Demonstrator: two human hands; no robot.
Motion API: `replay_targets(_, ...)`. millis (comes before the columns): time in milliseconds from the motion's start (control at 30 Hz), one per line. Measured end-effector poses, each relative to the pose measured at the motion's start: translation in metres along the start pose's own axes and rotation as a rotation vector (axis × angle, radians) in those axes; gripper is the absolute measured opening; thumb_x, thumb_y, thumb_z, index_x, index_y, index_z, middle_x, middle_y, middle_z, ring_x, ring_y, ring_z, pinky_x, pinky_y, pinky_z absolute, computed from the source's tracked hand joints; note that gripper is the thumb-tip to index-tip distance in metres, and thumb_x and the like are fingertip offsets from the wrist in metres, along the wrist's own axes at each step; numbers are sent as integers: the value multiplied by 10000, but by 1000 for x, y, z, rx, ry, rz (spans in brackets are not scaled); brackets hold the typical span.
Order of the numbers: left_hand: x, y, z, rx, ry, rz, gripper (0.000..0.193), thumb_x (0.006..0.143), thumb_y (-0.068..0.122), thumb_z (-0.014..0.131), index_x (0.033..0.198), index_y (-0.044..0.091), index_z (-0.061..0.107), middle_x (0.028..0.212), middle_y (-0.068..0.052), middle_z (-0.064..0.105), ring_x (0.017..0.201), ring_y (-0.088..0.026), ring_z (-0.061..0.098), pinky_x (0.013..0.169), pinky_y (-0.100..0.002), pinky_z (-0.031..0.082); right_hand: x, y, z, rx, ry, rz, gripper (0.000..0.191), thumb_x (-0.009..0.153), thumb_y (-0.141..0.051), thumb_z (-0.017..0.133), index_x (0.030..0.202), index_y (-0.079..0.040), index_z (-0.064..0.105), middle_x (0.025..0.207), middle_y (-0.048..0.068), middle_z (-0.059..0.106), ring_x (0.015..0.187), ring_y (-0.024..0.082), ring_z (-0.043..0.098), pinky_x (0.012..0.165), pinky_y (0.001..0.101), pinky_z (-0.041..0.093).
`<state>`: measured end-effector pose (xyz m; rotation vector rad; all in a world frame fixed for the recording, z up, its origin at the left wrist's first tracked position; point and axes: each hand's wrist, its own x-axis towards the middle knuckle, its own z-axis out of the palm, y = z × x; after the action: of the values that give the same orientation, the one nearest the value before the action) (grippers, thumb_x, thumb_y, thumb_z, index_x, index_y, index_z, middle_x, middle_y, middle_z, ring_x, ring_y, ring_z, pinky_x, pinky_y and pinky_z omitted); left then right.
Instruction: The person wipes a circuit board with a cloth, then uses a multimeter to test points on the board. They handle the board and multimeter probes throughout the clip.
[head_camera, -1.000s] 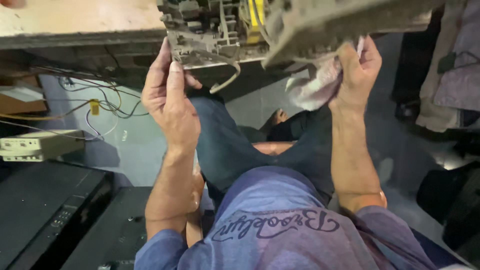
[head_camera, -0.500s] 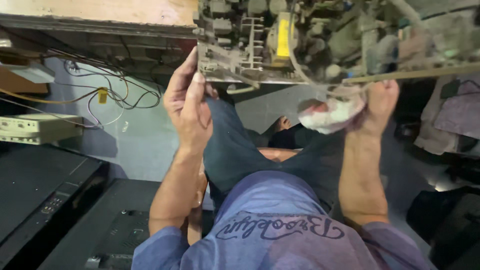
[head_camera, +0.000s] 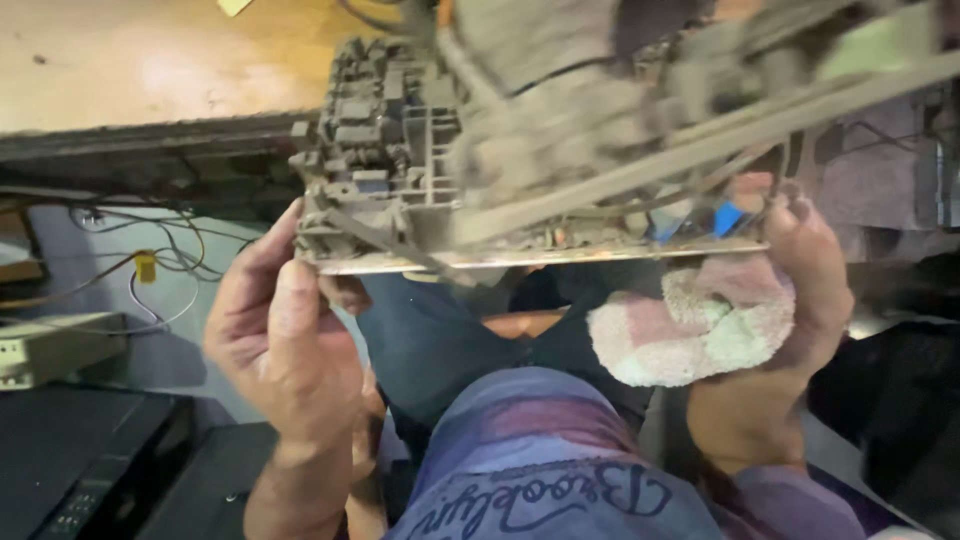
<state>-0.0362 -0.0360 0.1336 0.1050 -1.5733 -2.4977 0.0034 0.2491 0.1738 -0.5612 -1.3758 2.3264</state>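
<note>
Off to the left of the dusty circuit assembly (head_camera: 520, 150), a beige box (head_camera: 50, 345) sits low among loose wires (head_camera: 130, 270), near the edge of the wooden table (head_camera: 120, 60). The left hand (head_camera: 285, 340) grips the assembly's left end, fingers curled up behind its metal base plate, thumb pressed along the near side. The assembly is held up in front of the person, above the knees, its long axis running left to right between both hands. At its right end, the right hand (head_camera: 790, 300) supports the plate from beneath, fingers closed around a bunched pink-and-white cloth (head_camera: 695, 320) touching the plate's underside.
</note>
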Motion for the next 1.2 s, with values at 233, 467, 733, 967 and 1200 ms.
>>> replay_targets(233, -6, -10, 10, 3, 25, 29, 323, 1137, 82, 593, 1377, -133, 612, 1041, -135, 715, 781, -133, 625, 707, -264, 506, 14, 7, -28, 83, -169, 119, 350, 1070, -228, 624, 1290, 42, 585, 1164, 129, 670, 1044, 202, 662, 967, 328, 526)
replay_targets(467, 2, -30, 1, 69, -16, -35, 345, 1151, 52, 555, 1464, -91, 575, 1064, -94, 691, 808, -97, 609, 738, -270, 525, 49, 36, -38, 43, -251, 108, 354, 1062, -217, 640, 1296, 45, 594, 1174, 116, 676, 1059, 183, 665, 988, 309, 532)
replay_targets(733, 15, -65, -16, 72, -18, -123, 399, 1127, 71, 530, 1510, -41, 520, 1267, -55, 679, 898, -67, 587, 722, -240, 525, 67, 79, -34, 11, -220, 90, 315, 1043, -151, 615, 1279, 58, 630, 1186, 104, 695, 1053, 185, 673, 985, 330, 545)
replay_targets(967, -3, -88, -35, 80, -51, -139, 414, 1135, 67, 538, 1542, -4, 506, 1302, -50, 665, 902, -67, 580, 725, -235, 526, 64, 109, -55, -30, -253, -64, 232, 1075, -117, 602, 1245, 35, 642, 1170, 92, 701, 993, 162, 674, 942, 301, 544)
replay_targets(1200, -5, -97, -36, 30, -54, -66, 406, 1138, 50, 537, 1539, -3, 503, 1356, -51, 661, 916, -75, 594, 739, -240, 522, 48, 122, -56, -203, -163, -285, 225, 1089, -94, 639, 1288, 9, 627, 1185, 44, 690, 1088, 128, 650, 1013, 294, 524)
